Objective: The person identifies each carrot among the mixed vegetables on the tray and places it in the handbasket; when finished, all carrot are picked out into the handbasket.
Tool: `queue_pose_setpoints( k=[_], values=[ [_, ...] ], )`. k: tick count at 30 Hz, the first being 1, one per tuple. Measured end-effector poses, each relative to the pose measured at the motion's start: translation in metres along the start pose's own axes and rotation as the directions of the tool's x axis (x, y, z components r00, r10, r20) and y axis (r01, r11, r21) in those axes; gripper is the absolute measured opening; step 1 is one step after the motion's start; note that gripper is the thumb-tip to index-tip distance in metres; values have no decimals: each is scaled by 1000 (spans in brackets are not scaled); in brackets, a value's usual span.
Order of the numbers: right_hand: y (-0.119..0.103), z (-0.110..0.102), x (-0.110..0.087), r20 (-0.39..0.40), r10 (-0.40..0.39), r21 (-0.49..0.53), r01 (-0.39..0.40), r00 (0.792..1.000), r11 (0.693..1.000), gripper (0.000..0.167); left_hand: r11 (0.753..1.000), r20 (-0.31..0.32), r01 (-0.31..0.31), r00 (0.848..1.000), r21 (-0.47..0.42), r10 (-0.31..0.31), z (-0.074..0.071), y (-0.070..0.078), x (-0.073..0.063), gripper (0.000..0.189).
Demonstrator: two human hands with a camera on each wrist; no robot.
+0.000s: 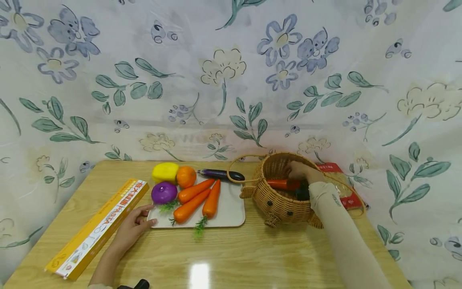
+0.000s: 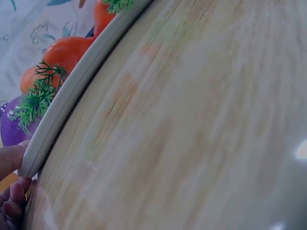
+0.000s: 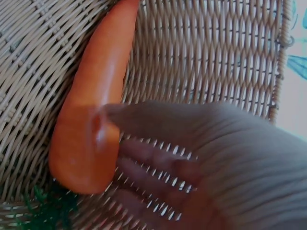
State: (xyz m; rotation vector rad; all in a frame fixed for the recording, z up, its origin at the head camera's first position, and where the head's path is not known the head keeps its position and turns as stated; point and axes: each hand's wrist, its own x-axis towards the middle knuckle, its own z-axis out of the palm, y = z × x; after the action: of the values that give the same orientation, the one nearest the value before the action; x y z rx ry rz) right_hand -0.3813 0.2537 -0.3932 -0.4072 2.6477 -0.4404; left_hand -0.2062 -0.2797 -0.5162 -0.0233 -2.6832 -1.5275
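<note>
My left hand [image 1: 135, 224] grips the left front corner of a white tray [image 1: 231, 216], its thumb above the rim and fingers underneath. Toy carrots [image 1: 193, 206], a purple onion [image 1: 164, 192], an orange [image 1: 186, 176], a yellow fruit-like piece [image 1: 165, 172] and an eggplant [image 1: 223, 174] lie on that tray. Inside a pig-faced wicker basket [image 1: 278, 208], my right hand [image 1: 304, 172] holds an orange carrot [image 3: 88, 129]. The thumb lies against its side in the right wrist view; the fingertips are partly hidden behind it.
A long yellow-and-white pasta box [image 1: 99, 228] lies left of the tray. Behind the basket, a red packet [image 1: 335, 176] is partly covered. The basket's thin handle [image 1: 232, 160] reaches over the tray's right end. Patterned cloth [image 1: 223, 100] hangs behind the wooden table [image 1: 234, 257].
</note>
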Motion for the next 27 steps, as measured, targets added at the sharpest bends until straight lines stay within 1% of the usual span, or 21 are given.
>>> queue_pose_setpoints(
  k=[3, 6, 9, 13, 16, 18, 20, 22, 26, 27],
  values=[
    [-2, -4, -3, -34, -11, 35, 13, 999, 999, 48, 1000, 5, -8, 1000, -9, 8, 2, 0, 1, 50],
    [-6, -9, -9, -56, -43, 52, 46, 997, 998, 49, 1000, 10, -7, 1000, -20, 7, 2, -1, 1, 50],
    [-12, -15, -17, -76, -65, 76, 70, 995, 995, 49, 1000, -3, -4, 1000, -17, 4, 1, -1, 1, 49],
    [-23, -25, -30, -117, -107, 95, 118, 987, 989, 47, 1000, -9, 2, 1000, -4, -2, -2, -1, -1, 49],
    [-32, -30, -40, -148, -133, 112, 150, 980, 982, 46, 1000, 0, 11, 1000, 2, -11, -2, 0, -1, 50],
    [-38, -31, -46, -174, -151, 126, 174, 973, 977, 49, 1000, 6, 16, 1000, 0, -16, -2, 1, -1, 51],
    [-46, -30, -50, -209, -174, 138, 205, 962, 969, 52, 1000, 11, 20, 1000, -1, -20, -3, 1, -2, 52],
    [-55, -27, -54, -252, -202, 137, 241, 946, 961, 54, 1000, 13, 21, 1000, 1, -21, -3, 1, -3, 52],
    [-78, -16, -63, -359, -239, 150, 309, 902, 939, 52, 1000, 11, 14, 1000, 5, -14, -3, 0, -2, 51],
    [-84, -12, -65, -389, -247, 155, 328, 887, 932, 52, 1000, 9, 12, 1000, 7, -12, -2, 0, -2, 51]
  ],
)
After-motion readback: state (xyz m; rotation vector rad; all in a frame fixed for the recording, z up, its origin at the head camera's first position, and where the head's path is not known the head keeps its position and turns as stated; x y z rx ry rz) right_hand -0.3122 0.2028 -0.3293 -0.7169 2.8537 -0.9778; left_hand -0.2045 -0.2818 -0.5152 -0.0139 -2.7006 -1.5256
